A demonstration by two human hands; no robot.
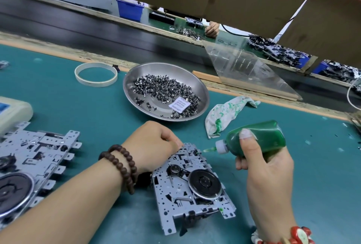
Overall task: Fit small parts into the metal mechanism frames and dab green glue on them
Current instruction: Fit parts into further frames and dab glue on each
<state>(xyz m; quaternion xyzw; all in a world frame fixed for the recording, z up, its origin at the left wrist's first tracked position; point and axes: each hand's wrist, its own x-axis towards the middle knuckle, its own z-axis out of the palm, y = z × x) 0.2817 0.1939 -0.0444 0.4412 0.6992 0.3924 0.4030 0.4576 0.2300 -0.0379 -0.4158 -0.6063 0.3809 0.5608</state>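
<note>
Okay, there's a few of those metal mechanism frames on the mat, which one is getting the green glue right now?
The single frame lying between the hands: the green glue bottle points its nozzle at its far edge, where the left hand holds it. The stacked frames at far left go untouched.

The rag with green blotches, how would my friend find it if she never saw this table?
Start at the round silver metal dish of tiny parts on the teal table mat. Just right of it lies the crumpled white cloth rag, beyond the green glue bottle. It is the only soft, stained thing there.
</note>
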